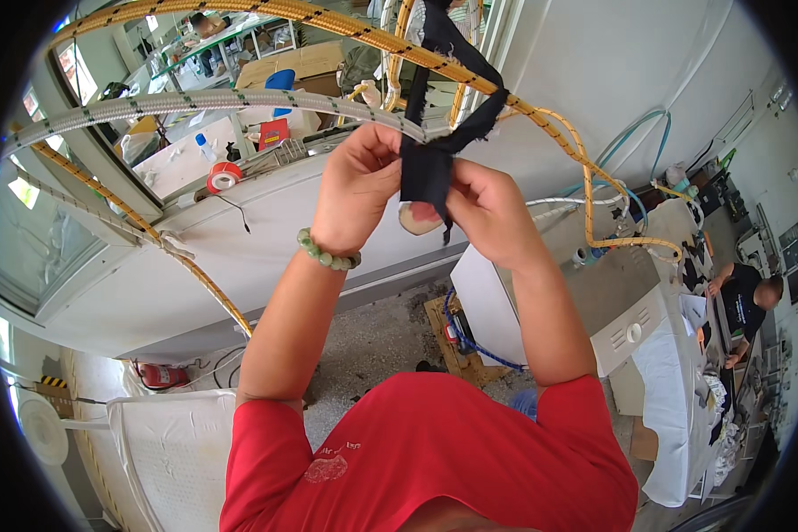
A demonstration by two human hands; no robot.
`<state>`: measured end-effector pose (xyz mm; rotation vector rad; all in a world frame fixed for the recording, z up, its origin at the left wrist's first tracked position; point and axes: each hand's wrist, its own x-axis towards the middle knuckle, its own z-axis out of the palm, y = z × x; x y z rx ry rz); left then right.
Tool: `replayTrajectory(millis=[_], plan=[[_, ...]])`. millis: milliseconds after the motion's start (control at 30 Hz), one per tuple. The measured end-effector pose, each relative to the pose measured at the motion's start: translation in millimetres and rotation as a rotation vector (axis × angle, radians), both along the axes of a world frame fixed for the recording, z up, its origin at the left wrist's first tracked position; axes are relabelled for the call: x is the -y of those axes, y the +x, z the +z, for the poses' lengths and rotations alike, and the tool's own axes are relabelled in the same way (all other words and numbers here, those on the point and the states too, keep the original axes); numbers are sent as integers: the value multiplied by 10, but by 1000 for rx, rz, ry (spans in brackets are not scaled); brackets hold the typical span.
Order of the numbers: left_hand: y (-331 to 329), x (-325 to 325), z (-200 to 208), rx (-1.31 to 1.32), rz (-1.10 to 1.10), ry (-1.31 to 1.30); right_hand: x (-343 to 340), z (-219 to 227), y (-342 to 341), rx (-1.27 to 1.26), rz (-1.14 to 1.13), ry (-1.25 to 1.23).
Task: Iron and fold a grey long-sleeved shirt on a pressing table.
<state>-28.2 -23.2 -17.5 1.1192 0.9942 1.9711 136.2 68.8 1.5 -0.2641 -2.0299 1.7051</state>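
Observation:
My left hand (356,191), with a green bead bracelet (328,255) at the wrist, pinches the left edge of a black cloth strip (426,177). My right hand (492,213) is closed on the strip's right edge. Frayed at its edges, the strip runs up from my hands and loops around the yellow braided rope (355,28). The tip of a white braided rope (239,99) meets the cloth beside my left fingers. Below the cloth, partly hidden by it, shows a round pale thing (419,219) with a reddish patch; I cannot tell what it is.
Beyond the window ledge are a red tape roll (224,177), a blue-capped bottle (206,147) and a red box (274,134). More yellow rope (589,195) hangs at right. A fire extinguisher (162,375) stands lower left. Another person (747,297) works at a cluttered table at far right.

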Motion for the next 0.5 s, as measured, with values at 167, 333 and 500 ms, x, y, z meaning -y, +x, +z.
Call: replayTrajectory(millis=[167,333,500], plan=[[19,-31,-11,77,69,90,71,-142,-31,-85,-200,266],[-81,-88,-114,54,136,78,201,-252,-95,-131,-239,267],[63,29,70,46,162,-66,292,-282,-144,-189,-215,171]])
